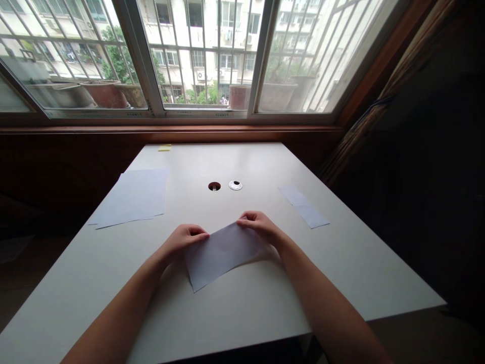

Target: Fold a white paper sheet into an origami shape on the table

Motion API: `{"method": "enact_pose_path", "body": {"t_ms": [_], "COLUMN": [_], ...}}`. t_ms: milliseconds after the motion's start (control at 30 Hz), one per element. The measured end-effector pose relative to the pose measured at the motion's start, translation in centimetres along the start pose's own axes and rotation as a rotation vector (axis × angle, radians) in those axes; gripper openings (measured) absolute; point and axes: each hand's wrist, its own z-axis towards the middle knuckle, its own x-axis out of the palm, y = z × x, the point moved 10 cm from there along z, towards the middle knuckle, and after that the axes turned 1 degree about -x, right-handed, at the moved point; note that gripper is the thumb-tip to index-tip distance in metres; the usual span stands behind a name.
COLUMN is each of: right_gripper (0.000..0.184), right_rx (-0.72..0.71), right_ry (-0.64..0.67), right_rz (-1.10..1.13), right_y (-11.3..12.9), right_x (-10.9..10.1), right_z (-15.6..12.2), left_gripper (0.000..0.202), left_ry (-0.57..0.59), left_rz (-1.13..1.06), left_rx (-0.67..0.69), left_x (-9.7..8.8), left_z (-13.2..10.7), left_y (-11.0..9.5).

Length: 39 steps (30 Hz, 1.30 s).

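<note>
A folded white sheet of paper (pixel 222 253) lies on the white table (pixel 242 303) in front of me, tilted with its right end farther away. My left hand (pixel 185 238) pinches the sheet's near-left top edge, fingers curled. My right hand (pixel 258 225) pinches the sheet's far right corner, fingers curled over the fold. Both forearms reach in from the bottom of the view.
A stack of white sheets (pixel 132 197) lies at the left. A narrow folded paper strip (pixel 303 206) lies at the right. A cable hole (pixel 214 186) and its white cap (pixel 235 185) sit mid-table. A yellow sticky note (pixel 164 147) is at the far edge below the window.
</note>
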Motion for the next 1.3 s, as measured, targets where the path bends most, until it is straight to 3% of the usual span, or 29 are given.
{"method": "enact_pose_path", "body": {"t_ms": [200, 400, 567, 767, 1100, 1300], "right_gripper": [0.035, 0.033, 0.031, 0.034, 0.033, 0.032], "right_rx": [0.019, -0.019, -0.038, -0.011, -0.030, -0.046], "right_ry": [-0.099, -0.086, -0.124, -0.004, 0.004, -0.029], "right_rz": [0.225, 0.280, 0.314, 0.287, 0.280, 0.242], "right_y": [-0.7, -0.7, -1.1, -1.0, -0.3, -0.6], "right_x": [-1.6, -1.2, -1.0, 0.7, 1.0, 0.8], "right_z": [0.0, 0.2, 0.5, 0.4, 0.2, 0.4], "left_gripper": [0.038, 0.043, 0.037, 0.036, 0.037, 0.037], "left_ry": [-0.117, -0.239, -0.065, 0.025, -0.061, -0.027], "left_rz": [-0.279, -0.488, -0.444, -0.365, -0.396, -0.381], "left_rx": [-0.155, -0.147, -0.134, -0.102, -0.064, -0.073], "left_x": [-1.0, -1.8, -0.2, 1.0, 0.4, 0.8], "left_z": [-0.4, -0.3, -0.3, -0.3, 0.0, 0.0], "left_y": [2.2, 2.9, 1.8, 0.9, 0.9, 0.8]}}
